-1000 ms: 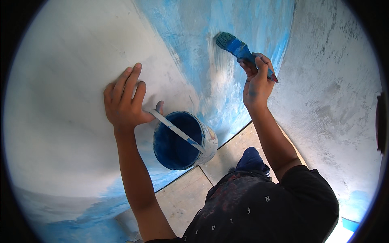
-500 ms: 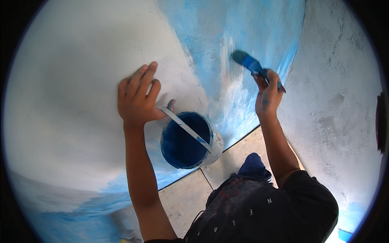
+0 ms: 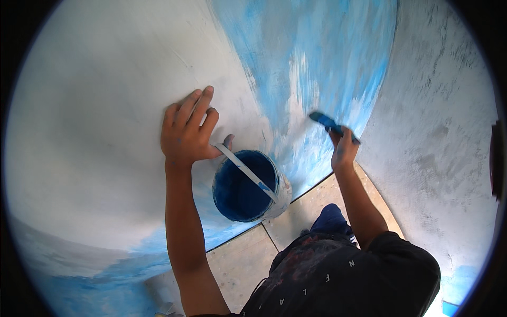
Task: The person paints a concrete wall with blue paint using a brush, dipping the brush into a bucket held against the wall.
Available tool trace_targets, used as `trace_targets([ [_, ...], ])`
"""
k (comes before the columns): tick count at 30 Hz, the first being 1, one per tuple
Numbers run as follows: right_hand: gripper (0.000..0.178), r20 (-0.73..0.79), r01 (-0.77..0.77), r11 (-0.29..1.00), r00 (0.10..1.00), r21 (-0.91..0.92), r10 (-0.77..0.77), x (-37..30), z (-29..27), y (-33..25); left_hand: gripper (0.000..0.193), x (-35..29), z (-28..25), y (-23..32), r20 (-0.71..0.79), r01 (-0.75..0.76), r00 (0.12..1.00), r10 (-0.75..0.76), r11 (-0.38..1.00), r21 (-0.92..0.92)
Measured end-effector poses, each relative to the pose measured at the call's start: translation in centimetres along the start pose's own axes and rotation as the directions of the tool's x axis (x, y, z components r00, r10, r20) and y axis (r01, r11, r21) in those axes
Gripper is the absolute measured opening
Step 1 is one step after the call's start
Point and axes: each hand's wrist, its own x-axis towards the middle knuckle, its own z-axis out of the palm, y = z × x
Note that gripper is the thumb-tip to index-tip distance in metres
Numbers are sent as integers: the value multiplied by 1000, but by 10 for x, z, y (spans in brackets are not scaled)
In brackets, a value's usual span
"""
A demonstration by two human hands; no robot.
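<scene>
My left hand (image 3: pixel 187 132) rests with its fingers spread against the pale wall (image 3: pixel 132 68). From its thumb hangs a paint bucket (image 3: pixel 285 196) by a white strap-like handle (image 3: pixel 240 166). The bucket is tilted toward me, and its inside is coated dark blue; how much paint is in it I cannot tell. My right hand (image 3: pixel 344 150) is closed round the handle of a flat paintbrush (image 3: pixel 328 122). The dark bristles point up and left, close to a blue and white streaked patch (image 3: pixel 317 58) of the wall. Whether they touch it is unclear.
A grey, scuffed wall (image 3: pixel 428 121) meets the painted one at a corner on the right. Below lies a beige tiled floor (image 3: pixel 240 259) with paint specks, and my dark-clad leg (image 3: pixel 332 219) stands on it. A dark object (image 3: pixel 496 161) juts in at the right edge.
My right hand has brought the brush down the wall, toward me. My left hand and the hanging bucket have shifted slightly right and down. The white streaks near the brush look longer and more feathered.
</scene>
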Motion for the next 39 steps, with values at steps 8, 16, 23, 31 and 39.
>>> trace_targets([
  [8,22,182,117,976,972,185,-151,-7,71,-67,43,0,-5,1,29,16,999,-17,1000,16],
  [16,23,-90,-249,963,966,-103,240,-5,-25,17,44,4,-4,-2,12,10,1000,-10,1000,6],
  [23,25,222,99,976,964,194,-143,-22,73,-103,40,1,0,2,6,22,1000,-22,1000,-2],
  [31,27,80,-32,999,996,22,30,3,-1,-4,42,1,-4,0,17,32,999,-32,999,5],
  [39,22,58,-136,990,989,-27,138,9,-14,3,43,0,-1,-1,-8,33,999,-33,999,14],
])
